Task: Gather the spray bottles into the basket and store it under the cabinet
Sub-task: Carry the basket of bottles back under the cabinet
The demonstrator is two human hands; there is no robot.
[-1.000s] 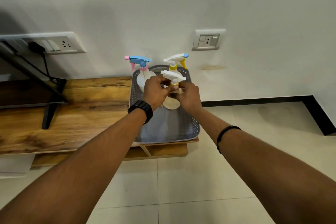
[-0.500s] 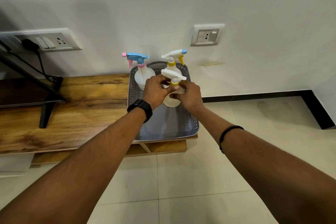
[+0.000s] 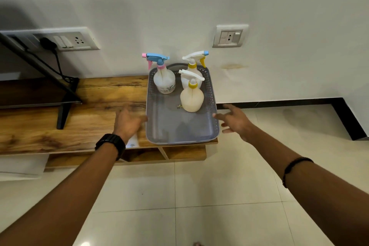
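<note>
— Judging by how things lie, how far along is this?

— The gathering half looks finished. Both arms reach forward; the left hand (image 3: 127, 122) sits just beside the left wall of the basket (image 3: 179, 136), fingers spread, its grip apart and empty, thumb at or near the rim. The right hand (image 3: 235, 122) mirrors it at the right wall, grip likewise apart, holding nothing.

— And the bottles?

— All three stand upright inside the basket, toward its far end: the yellow-collared bottle (image 3: 192, 96) nearest, then the one with the blue trigger (image 3: 164, 82) at far left and the one with the white trigger (image 3: 194, 66) behind at far right.

— What's left?

— Storing it. The basket rests on the wooden surface (image 3: 69, 126); the open shelf (image 3: 179, 153) beneath is where I'd guess it goes. It isn't lifted yet.
</note>
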